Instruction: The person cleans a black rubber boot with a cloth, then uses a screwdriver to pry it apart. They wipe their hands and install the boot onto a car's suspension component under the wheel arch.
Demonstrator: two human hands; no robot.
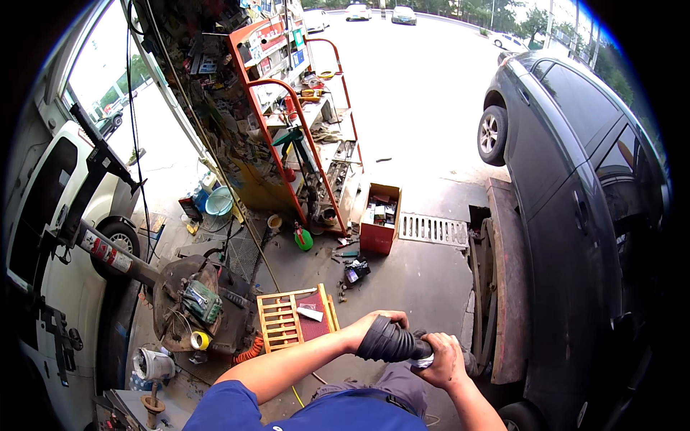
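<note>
two hands on one ribbed boot

both my hands are closed on a black rubber boot [384,340], held out in front of my waist. my left hand [392,318] curls around the far side of its wide, ribbed end, with part of the hand hidden behind it. my right hand [443,360] grips the narrow end, where a white bit [422,362] shows under the fingers; i cannot tell what it is.

near my left forearm is a wooden chair [279,320], a small white item [310,314] lying on its red part. beyond it, a green bottle [302,239] is on the floor near a red rack [302,118], and a red box [377,238] of small packs sits just beside a drain grate [433,229]. to my left, a white bucket [152,365] stands near a machine [169,320]. to my right, a dark car [557,194] is alongside a ramp [507,287].
</note>
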